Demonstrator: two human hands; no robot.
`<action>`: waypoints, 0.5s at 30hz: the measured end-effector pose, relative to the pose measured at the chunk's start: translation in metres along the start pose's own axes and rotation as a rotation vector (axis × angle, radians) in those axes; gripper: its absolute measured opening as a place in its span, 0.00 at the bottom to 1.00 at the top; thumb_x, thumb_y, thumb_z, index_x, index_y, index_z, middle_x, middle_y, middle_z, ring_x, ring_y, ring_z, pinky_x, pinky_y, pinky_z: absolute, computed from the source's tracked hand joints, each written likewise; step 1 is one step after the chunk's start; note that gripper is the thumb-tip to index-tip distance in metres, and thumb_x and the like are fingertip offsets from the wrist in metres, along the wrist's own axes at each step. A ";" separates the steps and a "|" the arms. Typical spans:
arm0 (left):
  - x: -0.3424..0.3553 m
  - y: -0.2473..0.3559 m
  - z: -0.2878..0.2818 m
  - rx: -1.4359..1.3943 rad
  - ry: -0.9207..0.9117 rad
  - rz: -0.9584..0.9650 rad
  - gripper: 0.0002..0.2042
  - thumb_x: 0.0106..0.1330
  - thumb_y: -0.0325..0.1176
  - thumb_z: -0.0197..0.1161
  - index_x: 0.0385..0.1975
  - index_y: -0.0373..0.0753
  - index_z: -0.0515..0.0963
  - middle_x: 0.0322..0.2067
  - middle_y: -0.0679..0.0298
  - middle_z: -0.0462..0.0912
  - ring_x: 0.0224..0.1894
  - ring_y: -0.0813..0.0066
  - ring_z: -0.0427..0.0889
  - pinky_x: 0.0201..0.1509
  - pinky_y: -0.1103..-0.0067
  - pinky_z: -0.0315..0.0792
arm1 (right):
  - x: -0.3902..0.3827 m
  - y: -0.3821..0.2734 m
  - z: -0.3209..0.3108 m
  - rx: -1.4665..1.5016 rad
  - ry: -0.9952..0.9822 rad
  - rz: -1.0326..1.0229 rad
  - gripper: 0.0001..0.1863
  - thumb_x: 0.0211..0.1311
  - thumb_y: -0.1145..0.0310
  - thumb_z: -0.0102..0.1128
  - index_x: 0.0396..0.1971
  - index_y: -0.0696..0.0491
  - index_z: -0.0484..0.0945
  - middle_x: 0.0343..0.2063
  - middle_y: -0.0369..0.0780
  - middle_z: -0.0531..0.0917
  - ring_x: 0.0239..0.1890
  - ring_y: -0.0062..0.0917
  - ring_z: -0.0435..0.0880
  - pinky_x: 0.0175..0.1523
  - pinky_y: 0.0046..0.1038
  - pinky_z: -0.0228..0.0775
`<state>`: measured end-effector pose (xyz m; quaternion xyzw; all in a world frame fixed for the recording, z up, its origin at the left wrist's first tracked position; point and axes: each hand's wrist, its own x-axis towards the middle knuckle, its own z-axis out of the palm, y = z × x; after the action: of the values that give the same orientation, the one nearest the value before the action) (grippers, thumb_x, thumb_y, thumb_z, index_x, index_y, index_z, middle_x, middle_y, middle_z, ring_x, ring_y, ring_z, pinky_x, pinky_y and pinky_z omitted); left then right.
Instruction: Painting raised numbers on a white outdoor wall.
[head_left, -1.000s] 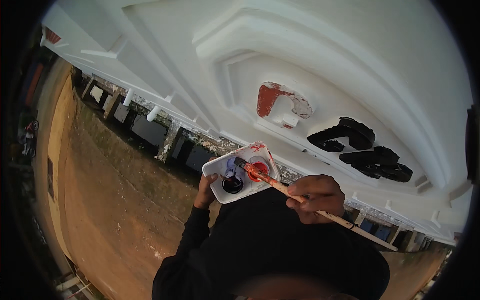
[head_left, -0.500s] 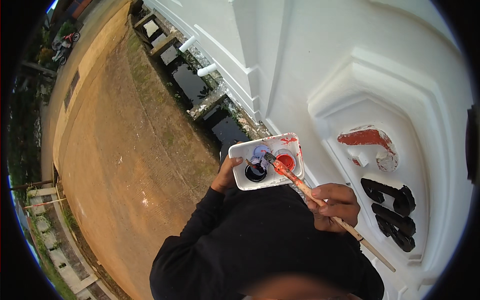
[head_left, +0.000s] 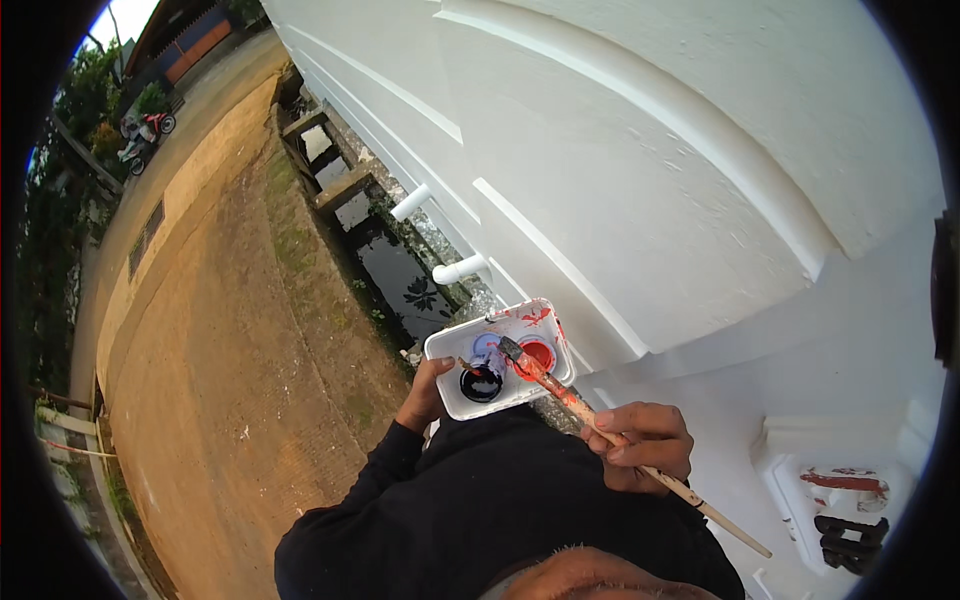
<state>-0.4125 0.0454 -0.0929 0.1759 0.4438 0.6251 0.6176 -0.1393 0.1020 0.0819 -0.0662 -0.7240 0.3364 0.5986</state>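
Note:
My left hand [head_left: 426,396] grips the left end of a small white plastic tray [head_left: 455,346], its thumb over the rim. Inside the tray stand a pot of red paint [head_left: 540,352] and a pot of black paint [head_left: 481,384]. A pale bluish round piece [head_left: 487,345] lies beside them, and red smears mark the tray's far corner. My right hand [head_left: 645,446] is closed around the wooden handle of a paintbrush [head_left: 565,397]. Its dark bristles hang over the tray between the pots; whether they touch anything there I cannot tell. Red paint coats the brush's lower part.
A white moulded wall [head_left: 620,190] rises close on my right, bearing red raised shapes [head_left: 845,485] and black ones [head_left: 850,540]. White pipes [head_left: 462,269] jut over a water-filled drain [head_left: 390,275]. Brown paving [head_left: 220,350] spreads left; a motorbike [head_left: 145,140] stands far off.
The view has swung so the raised shapes now sit at the lower right. Tray and hands appear slightly lower and further left. Both hands keep their holds.

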 end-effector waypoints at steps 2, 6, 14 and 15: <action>0.057 0.033 -0.041 0.092 -0.082 0.075 0.30 0.55 0.41 0.59 0.58 0.34 0.68 0.49 0.56 0.78 0.49 0.66 0.80 0.56 0.71 0.74 | 0.009 0.058 0.041 -0.010 -0.024 -0.066 0.12 0.53 0.87 0.66 0.32 0.56 0.74 0.41 0.50 0.79 0.31 0.26 0.87 0.35 0.22 0.86; 0.101 0.131 -0.057 0.289 -0.320 0.054 0.27 0.50 0.43 0.61 0.49 0.34 0.69 0.39 0.63 0.76 0.42 0.75 0.78 0.49 0.78 0.72 | 0.068 0.108 0.113 -0.080 -0.065 -0.018 0.11 0.54 0.84 0.68 0.31 0.55 0.74 0.38 0.49 0.81 0.31 0.27 0.88 0.36 0.23 0.86; 0.119 0.149 -0.049 0.253 -0.515 -0.149 0.27 0.49 0.44 0.60 0.48 0.33 0.70 0.41 0.62 0.76 0.43 0.75 0.77 0.48 0.79 0.71 | 0.093 0.089 0.126 -0.309 -0.105 -0.026 0.13 0.51 0.79 0.75 0.31 0.52 0.77 0.38 0.43 0.86 0.31 0.25 0.89 0.29 0.21 0.82; 0.107 0.144 -0.033 0.228 -0.437 -0.163 0.28 0.53 0.43 0.60 0.52 0.32 0.69 0.44 0.60 0.77 0.47 0.70 0.79 0.52 0.75 0.73 | 0.091 0.077 0.115 -0.317 -0.101 -0.053 0.12 0.51 0.79 0.74 0.31 0.53 0.77 0.38 0.44 0.86 0.32 0.26 0.89 0.29 0.21 0.82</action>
<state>-0.5457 0.1564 -0.0350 0.3391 0.3800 0.4664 0.7232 -0.2929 0.1594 0.1067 -0.1237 -0.7986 0.2051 0.5521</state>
